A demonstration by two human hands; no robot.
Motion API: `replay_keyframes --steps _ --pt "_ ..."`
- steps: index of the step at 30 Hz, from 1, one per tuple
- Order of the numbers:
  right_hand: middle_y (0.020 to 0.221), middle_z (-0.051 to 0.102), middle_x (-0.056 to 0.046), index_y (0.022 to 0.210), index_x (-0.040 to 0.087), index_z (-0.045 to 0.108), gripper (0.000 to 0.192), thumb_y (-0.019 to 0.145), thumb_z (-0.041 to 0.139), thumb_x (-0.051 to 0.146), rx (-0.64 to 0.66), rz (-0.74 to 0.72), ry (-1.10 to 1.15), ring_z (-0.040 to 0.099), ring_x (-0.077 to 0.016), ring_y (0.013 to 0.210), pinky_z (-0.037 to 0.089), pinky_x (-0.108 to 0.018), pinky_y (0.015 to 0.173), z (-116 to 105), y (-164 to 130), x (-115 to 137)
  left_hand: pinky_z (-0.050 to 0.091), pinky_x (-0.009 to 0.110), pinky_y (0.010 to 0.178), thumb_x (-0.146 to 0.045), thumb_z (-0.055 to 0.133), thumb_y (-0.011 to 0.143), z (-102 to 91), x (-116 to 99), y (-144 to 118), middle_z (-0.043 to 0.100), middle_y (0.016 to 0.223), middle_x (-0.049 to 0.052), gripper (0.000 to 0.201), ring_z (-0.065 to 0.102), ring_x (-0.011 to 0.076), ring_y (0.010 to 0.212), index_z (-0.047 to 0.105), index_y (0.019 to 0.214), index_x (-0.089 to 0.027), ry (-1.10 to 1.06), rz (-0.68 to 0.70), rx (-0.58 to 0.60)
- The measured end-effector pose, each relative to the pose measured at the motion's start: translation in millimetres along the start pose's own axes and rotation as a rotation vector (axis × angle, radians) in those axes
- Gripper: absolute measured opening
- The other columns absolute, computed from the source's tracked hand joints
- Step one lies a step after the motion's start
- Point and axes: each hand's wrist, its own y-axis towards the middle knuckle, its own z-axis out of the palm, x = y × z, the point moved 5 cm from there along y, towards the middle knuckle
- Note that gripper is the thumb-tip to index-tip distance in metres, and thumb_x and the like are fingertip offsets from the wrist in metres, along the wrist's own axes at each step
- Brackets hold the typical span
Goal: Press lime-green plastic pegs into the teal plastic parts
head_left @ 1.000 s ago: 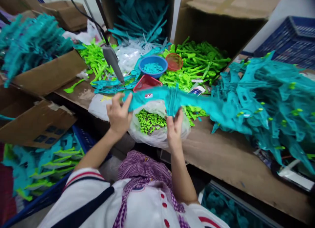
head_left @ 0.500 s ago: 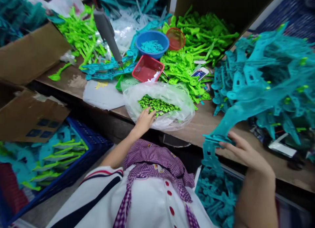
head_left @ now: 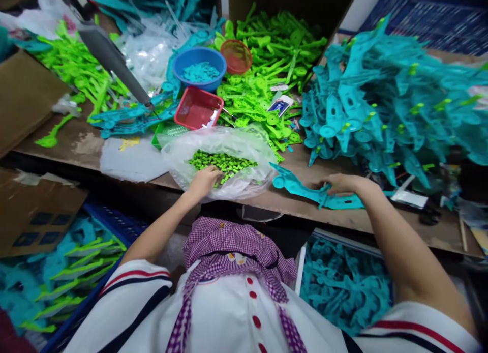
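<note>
My left hand (head_left: 206,182) dips into a clear plastic bag (head_left: 263,152) that lies wide on the bench, its mouth spread. Its fingers are curled together at the edge of a heap of small green plastic pieces (head_left: 229,165); what lies between the fingertips is hidden. On the right, my right hand (head_left: 343,184) grips a long teal plastic part (head_left: 297,185) by its middle. The part lies along the front of the bench, one end beside the bag.
A high stack of teal parts (head_left: 354,104) with green bits stands right. Behind the bag are a red basket (head_left: 198,109), a blue bowl (head_left: 213,81), and heaps of green parts (head_left: 259,83). An electric screwdriver (head_left: 114,63) hangs left. Below sits a crate of teal parts (head_left: 343,282).
My right hand has brought the teal part from beside the stack down onto the bench front. My left hand's fingers have curled in at the green pieces. The view has shifted right.
</note>
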Motion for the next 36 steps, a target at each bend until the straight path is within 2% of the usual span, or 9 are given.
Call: replay_keyframes --steps 3,5,8,13,18,21,25,32,36 --pt "0.080 0.070 -0.010 0.082 0.017 0.073 0.013 0.077 0.063 0.024 0.145 -0.057 -0.210 0.062 -0.0209 0.072 0.045 -0.037 0.076 4 -7 11 0.052 0.037 0.093 -0.022 0.053 0.091 -9.4 2 -3 0.071 0.110 0.010 0.025 0.067 0.0235 0.101 0.076 0.101 -0.022 -0.168 -0.055 -0.215" --pt "0.100 0.070 -0.017 0.100 0.015 0.071 0.023 0.081 0.058 0.020 0.000 -0.064 -0.264 0.064 -0.0260 0.088 0.044 -0.043 0.086 3 -26 37 0.051 0.037 0.095 -0.025 0.057 0.089 -14.1 4 -6 0.073 0.107 0.009 0.021 0.067 0.0226 0.102 0.077 0.097 -0.023 -0.298 -0.075 -0.340" --pt "0.109 0.069 -0.016 0.110 0.016 0.067 0.028 0.091 0.049 0.027 -0.159 -0.136 0.030 0.064 -0.0273 0.100 0.046 -0.043 0.089 24 -56 109 0.054 0.034 0.089 -0.031 0.066 0.083 -14.3 12 -6 0.076 0.097 0.007 0.016 0.069 0.0209 0.093 0.078 0.089 -0.022 -0.555 -0.150 -0.441" --pt "0.096 0.072 -0.005 0.104 0.022 0.065 0.030 0.094 0.052 0.047 -0.034 -0.204 0.620 0.068 -0.0204 0.084 0.053 -0.034 0.079 105 -52 253 0.053 0.027 0.063 -0.037 0.075 0.072 -4.5 19 -6 0.076 0.084 0.005 0.025 0.065 0.0154 0.066 0.079 0.089 -0.020 -0.933 -0.393 -0.474" --pt "0.097 0.069 0.001 0.112 0.025 0.059 0.030 0.098 0.046 0.048 -0.010 -0.245 0.794 0.067 -0.0151 0.083 0.052 -0.032 0.080 138 -18 324 0.054 0.026 0.066 -0.037 0.081 0.066 -0.9 7 -14 0.075 0.090 0.005 0.030 0.066 0.0145 0.072 0.076 0.088 -0.018 -1.141 -0.462 -0.535" --pt "0.102 0.069 -0.001 0.104 0.022 0.062 0.027 0.100 0.044 0.042 -0.032 -0.278 0.816 0.065 -0.0142 0.090 0.050 -0.031 0.088 133 -17 320 0.054 0.025 0.065 -0.034 0.083 0.062 0.1 11 -16 0.071 0.085 0.002 0.030 0.064 0.0106 0.066 0.071 0.085 -0.017 -1.339 -0.565 -0.592" --pt "0.102 0.067 -0.005 0.110 0.019 0.060 0.028 0.095 0.052 0.042 -0.141 -0.185 0.837 0.064 -0.0154 0.089 0.052 -0.031 0.084 110 -36 270 0.051 0.019 0.058 -0.024 0.075 0.067 -4.3 14 -22 0.064 0.080 -0.002 0.019 0.063 0.0088 0.067 0.063 0.081 -0.020 -1.557 -0.643 -0.622" --pt "0.101 0.069 -0.010 0.101 0.019 0.064 0.031 0.088 0.057 0.045 -0.457 0.167 0.684 0.064 -0.0210 0.094 0.052 -0.038 0.086 72 -65 131 0.022 0.016 0.033 -0.037 0.060 0.083 -2.0 -30 -17 0.054 0.071 0.000 0.023 0.043 0.0055 0.048 0.052 0.069 -0.021 -1.865 -0.615 -0.074" --pt "0.094 0.070 -0.010 0.095 0.017 0.065 0.031 0.083 0.057 0.044 -0.372 0.211 0.607 0.064 -0.0207 0.086 0.053 -0.037 0.082 76 -66 92 0.021 0.018 0.033 -0.044 0.070 0.082 -25.9 -67 34 0.051 0.071 -0.002 0.028 0.039 0.0033 0.045 0.055 0.076 -0.022 -1.754 -0.444 -0.173"
